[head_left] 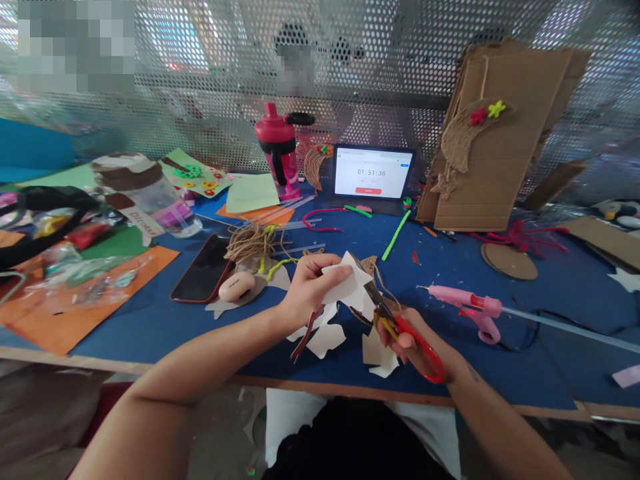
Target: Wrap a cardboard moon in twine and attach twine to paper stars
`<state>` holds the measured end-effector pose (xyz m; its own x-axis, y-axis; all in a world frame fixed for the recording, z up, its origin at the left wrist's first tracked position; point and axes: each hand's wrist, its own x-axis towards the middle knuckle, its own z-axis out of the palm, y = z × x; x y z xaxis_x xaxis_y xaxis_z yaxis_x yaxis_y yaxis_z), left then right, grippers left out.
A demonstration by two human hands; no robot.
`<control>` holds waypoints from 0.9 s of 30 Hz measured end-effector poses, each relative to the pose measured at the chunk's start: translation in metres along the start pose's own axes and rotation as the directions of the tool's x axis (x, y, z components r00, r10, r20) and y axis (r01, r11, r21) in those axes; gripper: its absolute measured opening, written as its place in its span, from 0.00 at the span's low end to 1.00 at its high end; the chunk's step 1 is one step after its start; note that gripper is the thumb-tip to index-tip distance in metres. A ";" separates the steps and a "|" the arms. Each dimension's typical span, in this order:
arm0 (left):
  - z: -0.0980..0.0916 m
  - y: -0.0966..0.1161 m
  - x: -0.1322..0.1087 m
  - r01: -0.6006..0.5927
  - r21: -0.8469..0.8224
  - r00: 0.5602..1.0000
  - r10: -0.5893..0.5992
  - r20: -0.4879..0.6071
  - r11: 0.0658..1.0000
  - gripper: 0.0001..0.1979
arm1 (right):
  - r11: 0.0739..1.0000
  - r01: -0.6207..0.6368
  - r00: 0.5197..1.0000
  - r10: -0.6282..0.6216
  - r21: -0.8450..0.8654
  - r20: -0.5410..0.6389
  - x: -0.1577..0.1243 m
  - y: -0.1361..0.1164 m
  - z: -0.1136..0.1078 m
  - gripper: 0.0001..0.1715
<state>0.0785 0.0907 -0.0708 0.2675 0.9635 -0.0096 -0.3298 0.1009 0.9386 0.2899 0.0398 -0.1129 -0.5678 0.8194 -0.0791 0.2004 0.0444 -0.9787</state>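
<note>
Perforated metal (210, 80) backs a blue table (530, 353). Above it, the left hand (313, 287) pinches white card (353, 290); the right hand (417, 340) grips scissors (381, 303) against it. Any slip could nick the nearby left thumb (344, 272).

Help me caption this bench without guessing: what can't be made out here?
All in the head view:
Left hand: fingertips under the white piece, hidden by it.
Tablet: print around the large digits, too small to read.
Clear glue stick: far end, cut off by the right edge.
White cutout: outer part, cut off by the same edge.
</note>
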 end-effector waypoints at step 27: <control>0.003 0.001 0.000 0.018 -0.024 1.000 -0.019 -0.022 1.000 0.15 | 0.987 -0.025 0.996 0.038 0.161 -0.078 0.005 0.023 0.006 0.42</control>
<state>0.0815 0.0902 -0.0691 0.2534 0.9667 -0.0352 -0.3468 0.1247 0.9296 0.2864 0.0415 -0.1367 -0.4962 0.8623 -0.1012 0.0831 -0.0688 -0.9942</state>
